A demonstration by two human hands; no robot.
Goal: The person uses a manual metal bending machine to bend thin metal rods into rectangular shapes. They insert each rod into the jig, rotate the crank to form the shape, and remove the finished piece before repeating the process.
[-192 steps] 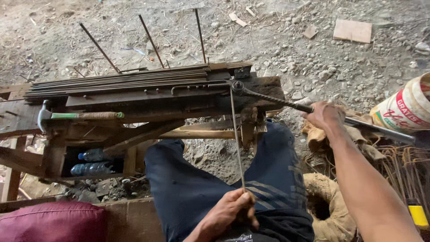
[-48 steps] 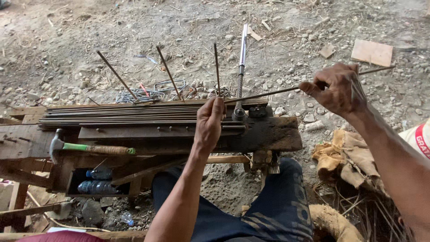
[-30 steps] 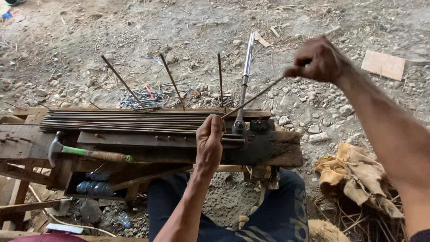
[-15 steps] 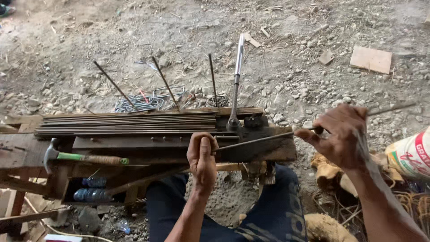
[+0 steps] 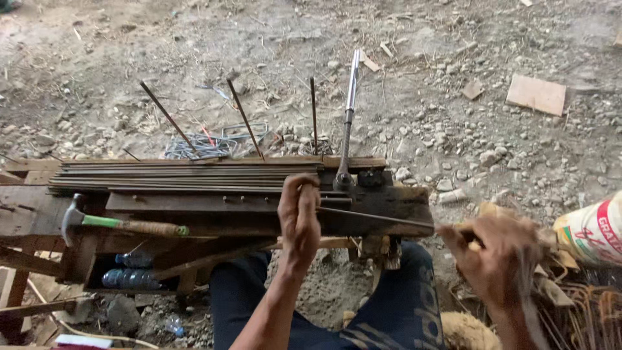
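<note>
Steel rod [image 5: 376, 218], thin, dark and rusty: it lies across the front of the wooden bench [image 5: 402, 201], running from your left hand [image 5: 299, 217] out past the bench's right end to your right hand [image 5: 495, 259].

Left hand: fingers curled over the rod, pressing it against the bench just below the bending lever [image 5: 348, 120].

Right hand: blurred, closed around the rod's free end, low and to the right of the bench.

Step in hand, by my reading: you are seating the rod at the lever's pins, with the bend itself not yet made. The next move calls for a firm hold at the bench and the rod set square against the pins.

Bending lever: grey metal bar, standing up and away from you, its foot on the bench top.

Rod stock [image 5: 181, 176]: a bundle of straight rods laid lengthwise along the bench's far edge.

Hammer [image 5: 120, 223]: steel head, green and brown handle, resting at the bench's left.

Upright rods [image 5: 245, 118]: several stuck in the ground beyond the bench, slanted.

Bent wire pieces [image 5: 201, 146]: a grey heap on gravel.

Plastic bottles [image 5: 129, 269]: under the bench.

Sack [image 5: 593, 230]: white and red, far right.
</note>
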